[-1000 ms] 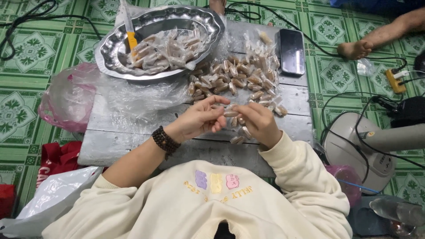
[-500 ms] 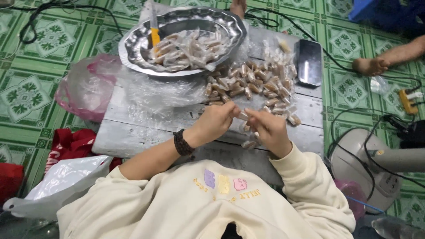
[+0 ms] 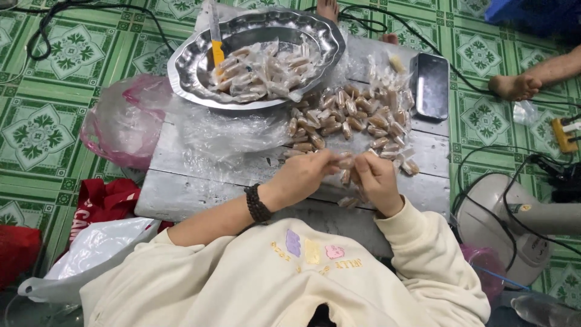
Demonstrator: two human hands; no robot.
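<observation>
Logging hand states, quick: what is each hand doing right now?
Left hand: closed, fingers pinching one end of a wrapped candy.
Right hand: closed, pinching the other end of the same candy.

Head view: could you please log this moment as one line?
left hand: pinches wrapped candy | right hand: pinches same candy | candy pile: on board | metal tray: behind

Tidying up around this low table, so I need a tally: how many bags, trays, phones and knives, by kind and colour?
Pink plastic bag: 1
Red bag: 1
White plastic bag: 1
Silver tray: 1
Black phone: 1
Yellow-handled knife: 1
Total: 6
</observation>
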